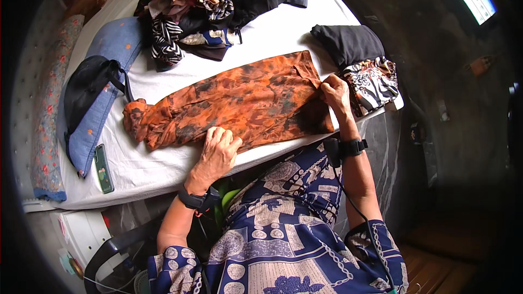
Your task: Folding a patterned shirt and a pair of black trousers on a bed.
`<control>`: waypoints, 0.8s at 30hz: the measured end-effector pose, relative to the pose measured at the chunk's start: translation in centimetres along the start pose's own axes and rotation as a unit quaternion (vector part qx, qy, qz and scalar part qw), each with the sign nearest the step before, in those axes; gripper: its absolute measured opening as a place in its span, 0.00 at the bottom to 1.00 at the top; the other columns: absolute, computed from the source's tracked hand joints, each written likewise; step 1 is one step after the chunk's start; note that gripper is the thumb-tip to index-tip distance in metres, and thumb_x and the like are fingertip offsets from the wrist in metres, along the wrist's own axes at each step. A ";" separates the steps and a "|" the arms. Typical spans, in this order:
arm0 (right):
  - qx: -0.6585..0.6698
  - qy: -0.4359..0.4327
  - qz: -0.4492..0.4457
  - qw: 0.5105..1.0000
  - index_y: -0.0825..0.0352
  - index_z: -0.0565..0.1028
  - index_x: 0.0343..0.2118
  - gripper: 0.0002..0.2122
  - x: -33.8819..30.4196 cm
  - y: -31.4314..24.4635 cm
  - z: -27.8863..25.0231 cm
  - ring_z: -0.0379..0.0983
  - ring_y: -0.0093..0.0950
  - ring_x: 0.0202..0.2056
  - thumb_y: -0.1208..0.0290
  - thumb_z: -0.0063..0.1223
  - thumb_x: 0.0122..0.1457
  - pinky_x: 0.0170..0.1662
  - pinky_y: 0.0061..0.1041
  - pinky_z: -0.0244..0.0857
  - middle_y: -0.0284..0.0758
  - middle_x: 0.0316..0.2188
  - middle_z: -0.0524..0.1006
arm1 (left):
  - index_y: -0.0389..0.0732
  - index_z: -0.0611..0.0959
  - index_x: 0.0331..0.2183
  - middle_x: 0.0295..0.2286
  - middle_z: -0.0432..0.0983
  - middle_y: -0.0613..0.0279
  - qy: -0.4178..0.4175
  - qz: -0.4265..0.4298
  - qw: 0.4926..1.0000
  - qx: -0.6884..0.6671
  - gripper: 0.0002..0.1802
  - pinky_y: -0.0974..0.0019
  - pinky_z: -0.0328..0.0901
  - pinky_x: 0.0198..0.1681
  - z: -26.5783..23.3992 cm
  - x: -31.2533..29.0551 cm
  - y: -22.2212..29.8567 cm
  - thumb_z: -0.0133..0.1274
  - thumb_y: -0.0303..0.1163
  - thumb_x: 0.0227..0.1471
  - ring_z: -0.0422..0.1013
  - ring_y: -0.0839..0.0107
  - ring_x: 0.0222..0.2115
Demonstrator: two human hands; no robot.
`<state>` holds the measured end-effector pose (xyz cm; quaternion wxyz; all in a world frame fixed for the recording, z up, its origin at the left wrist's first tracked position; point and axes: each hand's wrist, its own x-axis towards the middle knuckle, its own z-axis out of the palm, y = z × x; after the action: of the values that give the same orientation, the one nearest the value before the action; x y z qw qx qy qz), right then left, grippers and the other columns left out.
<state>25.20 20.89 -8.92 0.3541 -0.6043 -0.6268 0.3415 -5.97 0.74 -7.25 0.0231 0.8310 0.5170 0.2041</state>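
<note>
Head view, the only one: orange-and-black patterned garment (239, 103) lies spread lengthwise on the white-sheeted bed (152, 169), near its front edge. Left hand (218, 152) rests flat, fingers spread, pressing the garment's near hem, not gripping. Right hand (335, 92) is closed on the garment's right end, pinching a fold of cloth. Risks, as I read them: the near hem runs right along the bed edge, so a pull toward the body could drag the garment off the sheet; the flat left hand only holds by friction. The far-left end of the garment is bunched and twisted, so any fold made from the right would likely lock in creases or come out skewed. Just right of the garment sits a folded stack, black piece (348, 41) over a zebra-print piece (373, 81); the stack touches or nearly touches the right hand, and a sweep of the wrist could knock it askew or over the bed edge. Behind the garment, an unfolded clothes pile (207, 11) is close enough to snag a lifted sleeve. Left of the garment, a black bag (87, 90) lies on a blue pillow (106, 76), with a phone (103, 167) near the front edge; a tug on the sheet could slide the phone off.
</note>
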 end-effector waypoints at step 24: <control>-0.324 0.140 -0.290 0.890 0.62 0.70 0.27 0.03 5.2 -4.2 5.0 0.66 0.39 0.37 0.70 0.49 0.53 0.38 0.40 0.59 0.36 0.31 0.70 | 0.31 0.68 0.52 0.56 0.55 0.39 0.057 -0.128 0.990 0.004 0.33 0.45 0.44 0.62 3.9 3.0 -0.9 0.58 0.37 0.47 0.48 0.47 0.60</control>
<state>18.62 25.89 -7.74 0.3055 -0.5186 -0.7938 -0.0864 -4.15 4.43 -10.06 0.0162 0.7451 0.6203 0.2446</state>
